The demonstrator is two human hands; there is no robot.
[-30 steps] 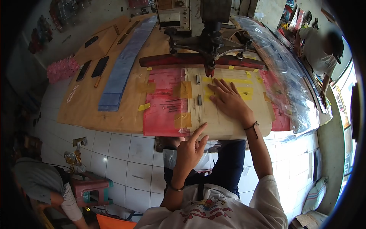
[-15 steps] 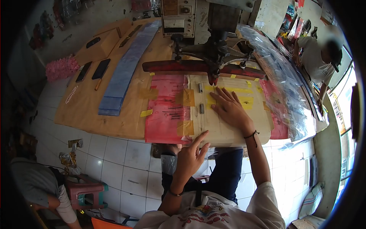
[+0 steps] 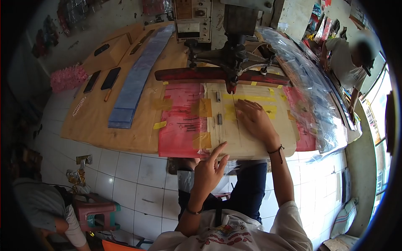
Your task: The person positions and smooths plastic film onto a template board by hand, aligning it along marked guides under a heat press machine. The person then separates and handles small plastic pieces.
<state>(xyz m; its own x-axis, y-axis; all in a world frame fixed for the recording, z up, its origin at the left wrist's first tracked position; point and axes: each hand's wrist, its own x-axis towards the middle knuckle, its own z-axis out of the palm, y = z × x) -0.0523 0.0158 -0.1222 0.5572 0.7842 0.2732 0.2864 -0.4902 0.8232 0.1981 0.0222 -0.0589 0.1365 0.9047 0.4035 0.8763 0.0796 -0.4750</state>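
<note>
White square tiles cover the floor (image 3: pixel 153 171), and daylight from the window (image 3: pixel 377 117) on the right turns those on that side almost blank white. The back wall (image 3: pixel 75 46) is dull grey and scuffed, with plastic bags (image 3: pixel 77 14) hanging at upper left, where the room is much dimmer. A maroon and green stool (image 3: pixel 102 207) stands at lower left, near a partly visible orange chair (image 3: pixel 117 246). A striped sack (image 3: pixel 344 218) lies near the right-hand wall (image 3: pixel 361 163).
</note>
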